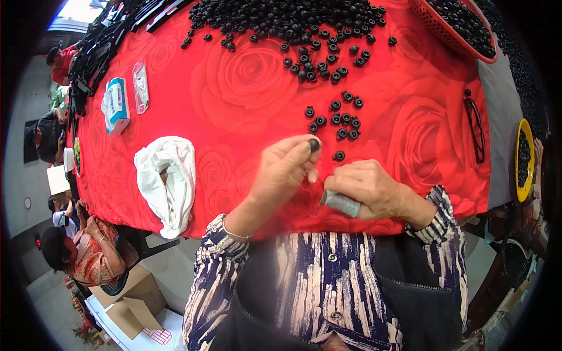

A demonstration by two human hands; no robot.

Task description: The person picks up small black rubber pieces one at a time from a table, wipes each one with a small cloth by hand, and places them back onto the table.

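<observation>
L fingers pinch blk part; R fingers, to their rt, clamp grey pad. Blk part may slip, b/c rounded.

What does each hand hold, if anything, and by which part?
Left hand: small black piece, pinched at its side. Right hand: grey pad, gripped along its far side.

On our red rose-print tablecloth we see black knobs, heaped at the far side and scattered nearer; black strips, a basket, glasses, a white rag, tissues and a case.
</observation>
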